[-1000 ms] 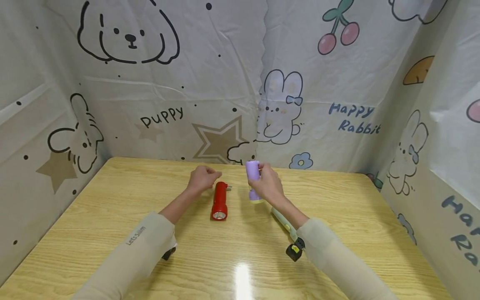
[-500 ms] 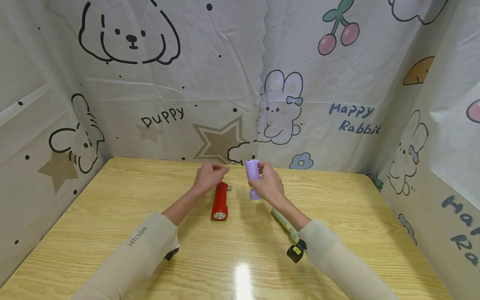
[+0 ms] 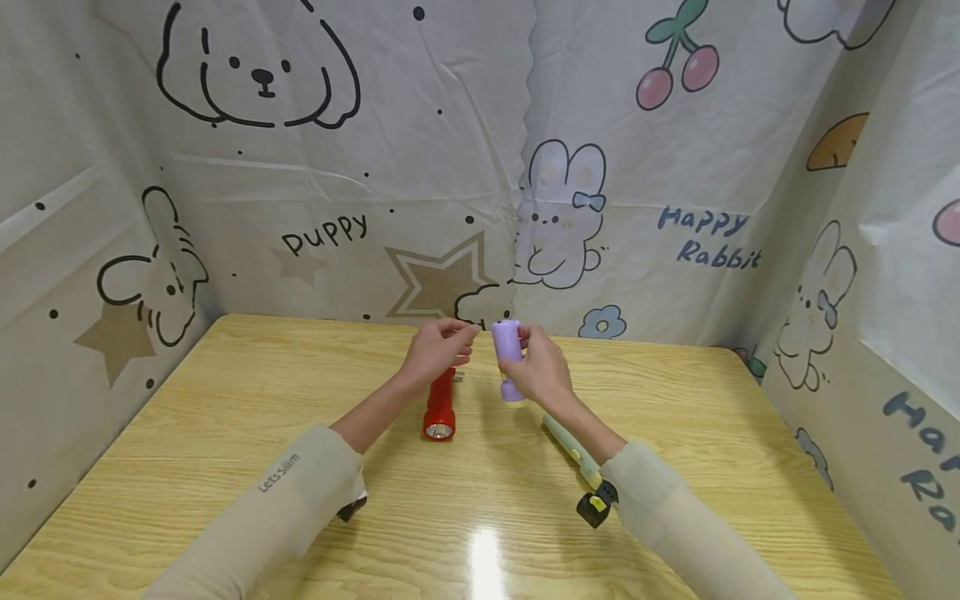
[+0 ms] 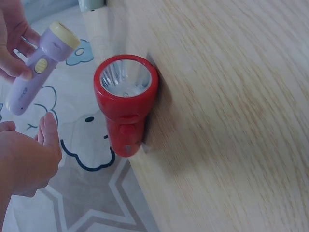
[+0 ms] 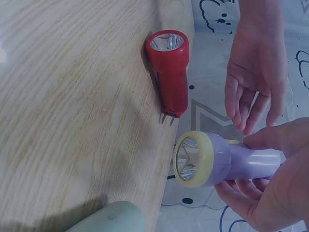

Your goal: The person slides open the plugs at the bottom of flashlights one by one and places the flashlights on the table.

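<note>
- Cloth [image 3: 82,142] with printed animals stands at the left side of the counter [image 3: 187,417], and also behind it and at the right.
- Left sleeve [image 3: 247,517], light beige, carries dark letters and lies over the counter's left half.
- Left hand [image 3: 435,354] is raised near the far edge. Its fingers [image 5: 276,108] are released and loosely extended, grasping nothing. They are near the purple flashlight but apart from it.
- Red flashlight [image 3: 440,406] lies on the counter, with its lens toward the person and two metal prongs at the far end. In the head view the left hand covers a part of this end.
- Purple flashlight [image 3: 506,339] is held in the air above the counter, tilted. Its yellow-ringed lens end is downward; a yellow button is on its body.
- Right hand [image 3: 542,367] grasps this purple flashlight, with the thumb on one side and the other fingers on the opposite side.
- Pale green object [image 3: 567,444] lies on the counter, partly hidden by the right forearm.
- Right sleeve [image 3: 682,517], also beige, is farthest to the right of these things on the counter's side.
</note>
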`<action>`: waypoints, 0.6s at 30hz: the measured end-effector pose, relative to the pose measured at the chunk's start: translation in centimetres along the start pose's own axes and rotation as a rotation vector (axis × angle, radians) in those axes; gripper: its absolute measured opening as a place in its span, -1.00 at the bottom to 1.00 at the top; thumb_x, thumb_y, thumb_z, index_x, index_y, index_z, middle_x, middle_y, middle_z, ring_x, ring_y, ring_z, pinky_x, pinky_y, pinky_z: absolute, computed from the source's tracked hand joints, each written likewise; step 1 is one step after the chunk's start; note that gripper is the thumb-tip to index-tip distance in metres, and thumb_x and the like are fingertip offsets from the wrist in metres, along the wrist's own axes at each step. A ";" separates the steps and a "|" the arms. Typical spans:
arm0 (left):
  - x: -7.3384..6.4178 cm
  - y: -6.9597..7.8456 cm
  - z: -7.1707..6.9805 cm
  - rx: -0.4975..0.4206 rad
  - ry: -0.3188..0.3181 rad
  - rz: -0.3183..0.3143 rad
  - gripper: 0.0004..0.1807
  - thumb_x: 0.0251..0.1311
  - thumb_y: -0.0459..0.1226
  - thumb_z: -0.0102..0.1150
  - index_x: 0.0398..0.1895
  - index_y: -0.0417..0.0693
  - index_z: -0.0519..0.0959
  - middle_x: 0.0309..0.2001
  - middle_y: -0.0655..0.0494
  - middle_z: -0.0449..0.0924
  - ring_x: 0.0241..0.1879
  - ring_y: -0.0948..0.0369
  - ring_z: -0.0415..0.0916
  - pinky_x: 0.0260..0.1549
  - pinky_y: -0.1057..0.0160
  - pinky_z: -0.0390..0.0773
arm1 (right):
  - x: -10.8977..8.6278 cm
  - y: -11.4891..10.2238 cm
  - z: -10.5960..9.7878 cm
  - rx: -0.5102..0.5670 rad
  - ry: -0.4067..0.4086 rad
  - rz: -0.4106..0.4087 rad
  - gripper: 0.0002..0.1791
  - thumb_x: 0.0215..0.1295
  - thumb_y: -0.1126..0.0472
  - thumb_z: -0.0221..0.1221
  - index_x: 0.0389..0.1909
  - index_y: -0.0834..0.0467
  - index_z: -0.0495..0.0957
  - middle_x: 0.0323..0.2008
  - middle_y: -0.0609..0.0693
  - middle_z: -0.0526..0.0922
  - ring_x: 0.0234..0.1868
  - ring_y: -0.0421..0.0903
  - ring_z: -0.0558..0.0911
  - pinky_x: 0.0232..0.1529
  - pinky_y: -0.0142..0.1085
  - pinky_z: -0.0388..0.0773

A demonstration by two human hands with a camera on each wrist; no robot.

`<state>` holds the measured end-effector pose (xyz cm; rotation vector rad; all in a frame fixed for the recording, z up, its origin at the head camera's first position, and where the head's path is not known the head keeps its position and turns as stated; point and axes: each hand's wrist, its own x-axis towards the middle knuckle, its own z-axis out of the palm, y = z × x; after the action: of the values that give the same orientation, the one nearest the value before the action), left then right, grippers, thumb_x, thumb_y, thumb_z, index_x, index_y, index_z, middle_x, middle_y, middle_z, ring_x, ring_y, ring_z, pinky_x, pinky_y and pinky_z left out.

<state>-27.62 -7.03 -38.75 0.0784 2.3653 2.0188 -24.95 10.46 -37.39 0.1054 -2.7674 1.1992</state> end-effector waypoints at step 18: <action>-0.2 1.2 1.0 -0.128 -0.061 -0.003 -0.56 0.40 -0.20 0.20 0.16 -0.38 0.49 0.02 -0.25 0.59 0.02 -0.12 0.60 -0.08 0.15 0.67 | -0.1 0.1 -0.2 -0.005 0.008 0.006 -0.41 0.16 0.29 0.37 0.19 0.31 0.37 -0.01 0.18 0.59 -0.09 0.10 0.62 -0.12 -0.05 0.61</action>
<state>-27.32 -5.91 -37.77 0.1319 2.1938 2.1281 -24.80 10.71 -37.32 0.0921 -2.7661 1.1911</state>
